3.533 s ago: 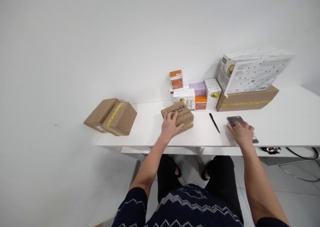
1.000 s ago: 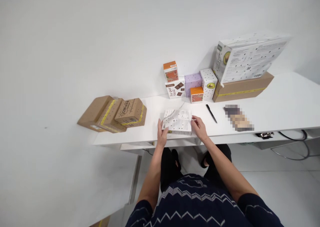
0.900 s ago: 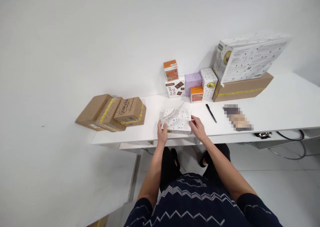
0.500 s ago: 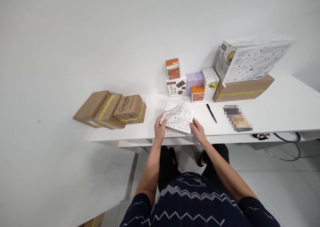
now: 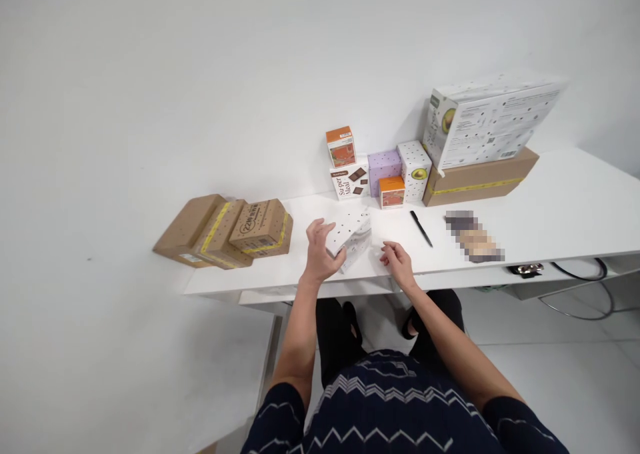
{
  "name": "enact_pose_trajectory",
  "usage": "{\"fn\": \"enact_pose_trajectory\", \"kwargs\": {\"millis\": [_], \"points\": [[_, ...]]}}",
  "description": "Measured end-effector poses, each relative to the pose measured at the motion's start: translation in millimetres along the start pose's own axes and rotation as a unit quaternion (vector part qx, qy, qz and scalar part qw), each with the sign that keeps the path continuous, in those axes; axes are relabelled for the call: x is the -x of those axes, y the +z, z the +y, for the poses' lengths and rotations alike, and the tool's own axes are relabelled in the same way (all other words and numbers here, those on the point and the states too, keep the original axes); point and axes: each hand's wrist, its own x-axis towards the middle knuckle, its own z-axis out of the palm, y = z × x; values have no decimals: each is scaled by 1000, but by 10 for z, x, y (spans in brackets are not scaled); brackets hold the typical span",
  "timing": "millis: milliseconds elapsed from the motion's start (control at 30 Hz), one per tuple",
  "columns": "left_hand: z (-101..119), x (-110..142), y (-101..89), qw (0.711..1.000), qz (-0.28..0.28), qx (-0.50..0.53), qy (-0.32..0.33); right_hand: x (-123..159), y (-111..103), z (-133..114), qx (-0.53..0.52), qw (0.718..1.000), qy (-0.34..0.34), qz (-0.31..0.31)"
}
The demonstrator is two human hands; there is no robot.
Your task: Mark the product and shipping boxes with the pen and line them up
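A white box with dark spots [image 5: 357, 244] stands tilted near the front edge of the desk, one corner toward me. My left hand [image 5: 323, 251] grips its left side, thumb at the front and fingers bent around behind. To the right of the box, my right hand [image 5: 397, 261] is apart from it, with fingers loosely bent and nothing visible in them. Beyond my right hand a black pen [image 5: 421, 229] lies on the desk.
Brown cartons with yellow tape [image 5: 263, 227] stand at the left. Along the wall are orange boxes [image 5: 341, 147], a chocolate-print box [image 5: 350, 179], a lilac box [image 5: 384, 167] and an avocado-print box [image 5: 415, 171]. A large white box [image 5: 493, 131] rests on a brown carton [image 5: 483, 179]. A blurred-out item [image 5: 475, 236] lies right.
The white box has turned from its printed flat face to a tilted, corner-forward position. My right hand has let go of it; my left hand has shifted its hold.
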Motion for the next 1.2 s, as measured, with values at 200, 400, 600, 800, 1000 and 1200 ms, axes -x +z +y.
{"fn": "enact_pose_trajectory", "kwargs": {"millis": [200,400,600,800,1000,1200], "points": [[-29,181,57,994,37,24,-105,-4,-21,-9,0,1000,-12,1],[39,331,40,942,10,87,-325,-5,-22,-7,-3,1000,-12,-6],[116,256,-10,948,-17,137,-285,-8,-28,-17,-25,1000,-9,9],[124,302,45,976,-53,128,-169,-76,-53,1,-159,985,39,52],[-51,641,304,995,-81,-35,-44,-163,-93,26,-216,966,70,122],[-180,1012,450,995,-60,-2,-78,-107,-98,91,-89,994,25,61]]}}
